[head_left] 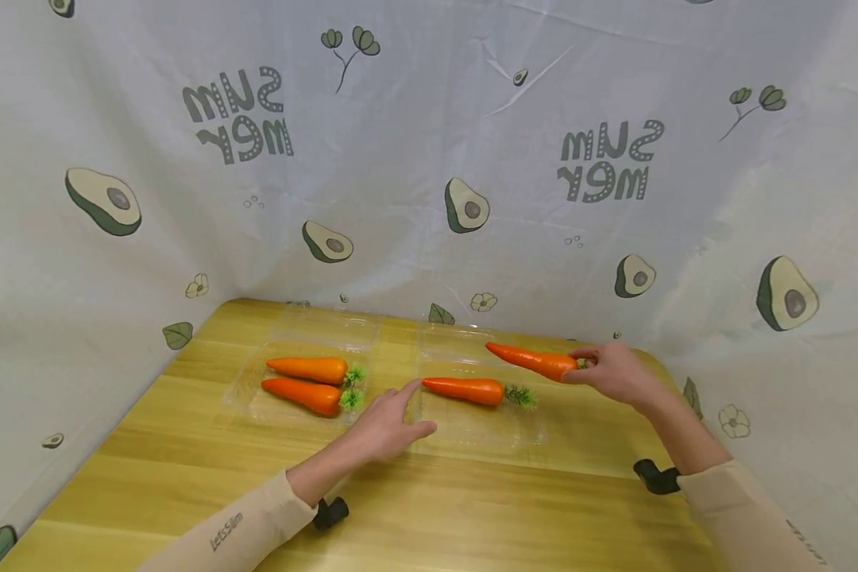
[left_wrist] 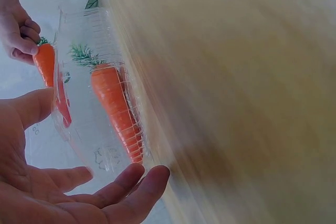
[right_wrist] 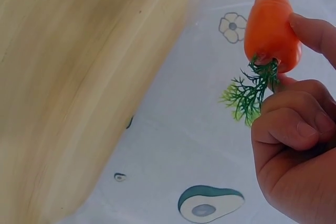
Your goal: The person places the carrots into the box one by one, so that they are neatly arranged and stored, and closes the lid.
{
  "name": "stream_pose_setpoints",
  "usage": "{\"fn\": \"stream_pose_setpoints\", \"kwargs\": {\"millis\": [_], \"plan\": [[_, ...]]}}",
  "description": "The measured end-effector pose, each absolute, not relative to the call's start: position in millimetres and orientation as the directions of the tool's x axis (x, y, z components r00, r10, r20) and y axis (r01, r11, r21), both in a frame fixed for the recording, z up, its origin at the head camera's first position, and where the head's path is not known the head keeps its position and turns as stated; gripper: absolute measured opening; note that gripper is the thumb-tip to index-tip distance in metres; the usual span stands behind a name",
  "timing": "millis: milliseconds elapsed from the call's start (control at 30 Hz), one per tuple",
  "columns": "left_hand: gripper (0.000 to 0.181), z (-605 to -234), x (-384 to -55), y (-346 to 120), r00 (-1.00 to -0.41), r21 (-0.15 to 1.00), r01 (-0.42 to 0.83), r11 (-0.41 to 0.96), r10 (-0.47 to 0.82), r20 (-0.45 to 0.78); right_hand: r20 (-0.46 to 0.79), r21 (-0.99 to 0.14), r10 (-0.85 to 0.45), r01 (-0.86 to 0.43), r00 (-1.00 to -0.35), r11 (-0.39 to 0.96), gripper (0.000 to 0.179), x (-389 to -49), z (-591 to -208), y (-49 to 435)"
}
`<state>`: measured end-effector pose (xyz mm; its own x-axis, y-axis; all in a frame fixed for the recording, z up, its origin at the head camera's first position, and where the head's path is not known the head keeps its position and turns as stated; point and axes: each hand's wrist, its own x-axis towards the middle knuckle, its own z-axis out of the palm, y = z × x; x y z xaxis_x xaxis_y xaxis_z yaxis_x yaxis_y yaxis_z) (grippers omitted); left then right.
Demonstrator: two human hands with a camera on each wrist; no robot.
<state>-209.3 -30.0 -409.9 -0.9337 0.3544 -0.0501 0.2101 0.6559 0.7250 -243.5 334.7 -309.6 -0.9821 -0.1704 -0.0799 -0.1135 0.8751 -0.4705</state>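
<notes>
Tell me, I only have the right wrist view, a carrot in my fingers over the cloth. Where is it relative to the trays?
Observer: The held carrot hangs above the far right corner of the right tray, gripped at its leafy end by the right hand.
Operator: Is anything in that tray?
Observer: One carrot, lying with its leaves pointing right.
Operator: And the other hand?
Observer: The left hand rests open at the right tray's left edge, fingers straight.
Operator: The other tray?
Observer: The left tray holds two carrots side by side.
</notes>
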Motion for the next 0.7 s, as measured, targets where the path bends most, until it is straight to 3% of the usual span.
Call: {"fn": "stream_pose_setpoints", "kwargs": {"millis": [700], "plan": [[0.080,-411,-211,-30,-0.931,0.724,0.222,0.653,0.363,-0.041,-0.082,-0.462,-0.270,-0.204,-0.959,0.863,0.046,-239,-313,306]]}}
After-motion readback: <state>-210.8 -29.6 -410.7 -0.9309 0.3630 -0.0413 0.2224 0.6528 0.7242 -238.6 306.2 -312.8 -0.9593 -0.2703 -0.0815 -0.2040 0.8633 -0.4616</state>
